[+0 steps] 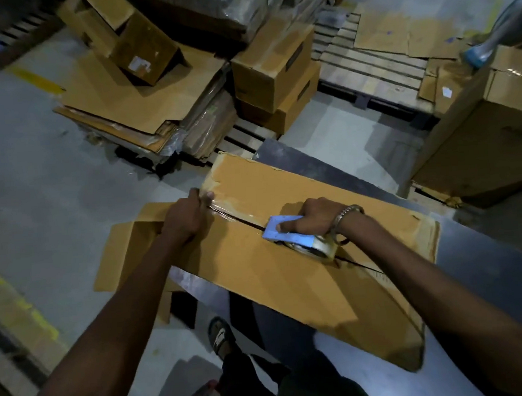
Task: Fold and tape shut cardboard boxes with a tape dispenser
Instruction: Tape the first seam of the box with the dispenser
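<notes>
Fingers of my right hand (pixel 314 217) grip the tape dispenser (pixel 300 240) on the box (pixel 259 266) seam, left hand (pixel 186 217) pinching the seam's far-left end, box lengthwise left-to-right.

Dark table (pixel 483 261) w/ cardboard box (pixel 259 276)

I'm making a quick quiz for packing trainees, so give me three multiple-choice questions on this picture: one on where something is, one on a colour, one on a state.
1. Where is the tape dispenser?
A. on the box's middle seam
B. on the floor
C. on the pallet

2. What colour is the dispenser's body?
A. red
B. blue
C. green

3. How much of the seam on the box is taped?
A. none
B. all
C. only the stretch left of the dispenser

Answers: 1 A, the right hand holds it there; 2 B, its plate shows blue; 3 C, glossy tape runs from the left hand to the dispenser, with a bare gap beyond.
</notes>
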A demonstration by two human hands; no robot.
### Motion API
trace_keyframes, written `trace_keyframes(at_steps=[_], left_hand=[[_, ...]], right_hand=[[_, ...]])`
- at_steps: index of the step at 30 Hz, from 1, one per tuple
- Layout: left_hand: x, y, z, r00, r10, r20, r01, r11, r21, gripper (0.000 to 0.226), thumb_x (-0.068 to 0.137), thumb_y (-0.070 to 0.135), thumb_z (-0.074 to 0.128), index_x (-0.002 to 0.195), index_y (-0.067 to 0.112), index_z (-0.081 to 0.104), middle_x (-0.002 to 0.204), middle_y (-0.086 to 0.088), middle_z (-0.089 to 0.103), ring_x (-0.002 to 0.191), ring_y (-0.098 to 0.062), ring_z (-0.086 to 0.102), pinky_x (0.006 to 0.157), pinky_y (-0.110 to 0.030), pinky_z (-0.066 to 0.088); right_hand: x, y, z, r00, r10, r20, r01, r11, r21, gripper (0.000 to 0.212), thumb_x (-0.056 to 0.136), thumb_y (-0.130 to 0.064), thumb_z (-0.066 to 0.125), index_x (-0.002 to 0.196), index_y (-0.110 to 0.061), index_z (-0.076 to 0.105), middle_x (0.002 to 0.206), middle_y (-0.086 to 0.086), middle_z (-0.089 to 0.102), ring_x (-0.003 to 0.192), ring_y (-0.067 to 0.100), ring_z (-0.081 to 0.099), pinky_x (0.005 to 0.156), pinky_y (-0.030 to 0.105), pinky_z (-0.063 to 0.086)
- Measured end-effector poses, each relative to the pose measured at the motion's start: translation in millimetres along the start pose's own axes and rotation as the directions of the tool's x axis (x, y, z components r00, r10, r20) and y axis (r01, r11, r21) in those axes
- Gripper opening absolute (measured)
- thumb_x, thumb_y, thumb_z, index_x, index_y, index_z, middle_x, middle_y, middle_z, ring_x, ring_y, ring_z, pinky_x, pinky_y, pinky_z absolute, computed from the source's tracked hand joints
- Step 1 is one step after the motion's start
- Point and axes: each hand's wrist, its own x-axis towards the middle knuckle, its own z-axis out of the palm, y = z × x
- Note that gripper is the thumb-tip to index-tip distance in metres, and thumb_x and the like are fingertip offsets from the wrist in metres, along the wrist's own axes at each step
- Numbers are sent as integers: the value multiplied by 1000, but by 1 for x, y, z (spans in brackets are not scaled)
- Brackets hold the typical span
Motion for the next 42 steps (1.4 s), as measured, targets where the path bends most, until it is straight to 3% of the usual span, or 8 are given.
trace_keyframes(at_steps=[2, 7, 13, 22, 27, 32, 35, 42], left_hand=[[1, -3, 1, 1000, 13, 4, -13, 1000, -1, 63, 107, 68, 22, 122, 13, 49, 102, -22, 68, 89, -42, 64, 73, -46, 46], [0, -6, 0, 1000, 21, 21, -21, 1000, -18, 66, 106, 72, 19, 120, 15, 48, 103, -22, 67, 83, -35, 58, 73, -44, 43], [-1, -11, 1, 999, 46, -4, -47, 996, -77, 69, 104, 73, 20, 123, 15, 53, 104, -20, 70, 93, -40, 65, 76, -44, 45], [-8, -1, 0, 1000, -28, 5, 28, 996, -81, 66, 105, 72, 22, 130, 18, 51, 115, -20, 67, 102, -41, 64, 83, -47, 43], [-27, 37, 18, 946, 175, -273, -148, 982, 116, 66, 107, 50, 39, 150, 0, 45, 152, -29, 49, 140, -46, 47, 111, -58, 42], [-110, 159, 61, 826, 541, 156, -557, 827, 77, 87, 102, 74, 17, 167, 17, 25, 176, -3, 15, 163, -21, 9, 130, -52, 14], [-165, 213, 75, 735, 588, 338, -641, 765, 61, 113, 88, 95, 10, 169, 17, -1, 175, 4, -14, 161, -11, -17, 131, -46, -5], [-186, 224, 98, 785, 522, 334, -599, 776, 196, 108, 92, 91, 5, 166, 14, -12, 175, -1, -15, 161, -15, -17, 130, -51, -4]], right_hand=[[-3, 2, 4, 1000, 25, -4, -24, 999, 41, 59, 90, -74, 59, 90, -15, 63, 86, 1, 54, 77, 19, 52, 63, 29, 37], [-37, 43, 6, 997, 70, -27, -67, 992, 106, 54, 90, -70, 62, 62, -30, 39, 64, -8, 41, 58, 8, 38, 52, 24, 28], [-92, 128, 9, 963, 269, 33, -271, 956, 112, 65, 76, -82, 66, 72, -17, 69, 74, 3, 68, 70, 18, 63, 67, 33, 44], [-110, 140, 9, 956, 292, 39, -294, 951, 98, 59, 78, -79, 66, 77, -21, 76, 84, 1, 74, 79, 18, 67, 75, 33, 51], [-107, 137, 7, 955, 298, 5, -298, 954, 42, 59, 78, -80, 67, 78, -21, 73, 86, 0, 72, 83, 20, 67, 76, 34, 52], [-112, 144, 6, 962, 268, -63, -260, 959, 110, 71, 74, -84, 67, 76, -14, 77, 75, 4, 72, 68, 18, 60, 64, 34, 45], [-116, 151, 9, 971, 226, -78, -212, 964, 163, 75, 73, -87, 65, 74, -12, 75, 68, 6, 65, 63, 18, 55, 62, 34, 41], [-120, 149, 18, 956, 235, -178, -206, 964, 167, 65, 75, -79, 72, 61, -16, 65, 57, 2, 54, 56, 18, 49, 56, 33, 36]])
